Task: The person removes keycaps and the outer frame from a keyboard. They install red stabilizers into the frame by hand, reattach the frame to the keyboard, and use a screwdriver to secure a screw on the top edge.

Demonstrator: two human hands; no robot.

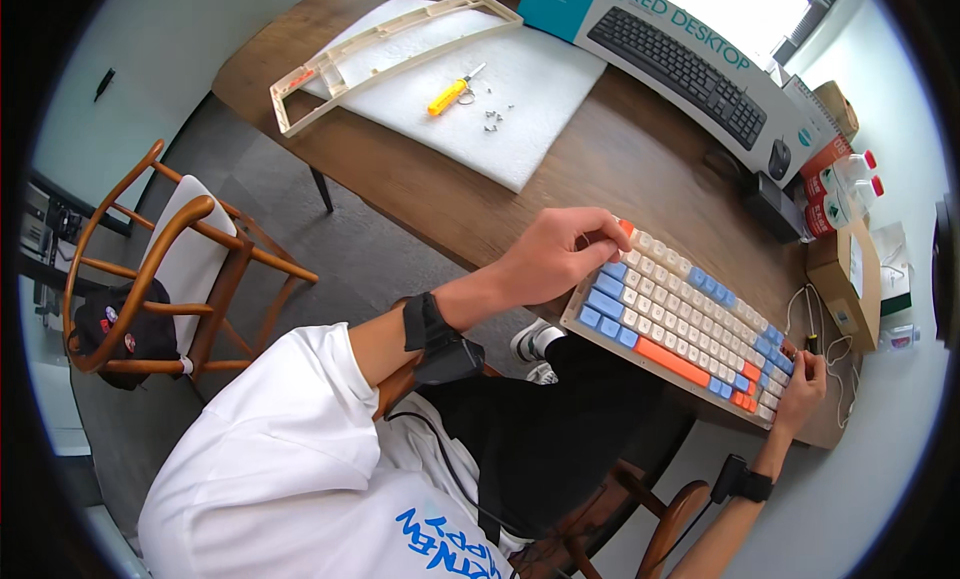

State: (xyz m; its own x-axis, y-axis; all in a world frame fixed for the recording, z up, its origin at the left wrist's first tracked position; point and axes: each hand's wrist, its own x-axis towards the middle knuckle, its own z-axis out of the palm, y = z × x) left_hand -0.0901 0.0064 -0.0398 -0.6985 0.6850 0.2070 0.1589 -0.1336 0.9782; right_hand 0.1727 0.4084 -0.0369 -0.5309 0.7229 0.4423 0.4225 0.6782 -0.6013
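A mechanical keyboard [690,329] with cream, blue and orange keycaps lies at the table's near edge, its outer frame off it. My left hand [570,247] is closed at the far left corner, thumb and forefinger pinching beside the orange corner key. At the opposite end, my right hand [800,389] grips the keyboard's right edge, fingertips bunched near the far right keys; its palm side is hidden. A long cream keyboard frame [400,64] rests partly on a white foam sheet [545,99]. On that sheet lie a yellow screwdriver [450,94] and several small screws [492,117].
A keyboard box [680,59] stands along the table's far side. Red-capped bottles [845,194], a black box [775,207] and a cardboard box [843,279] with a white cable [850,379] crowd the right. A wooden chair [175,269] with a black bag stands at left.
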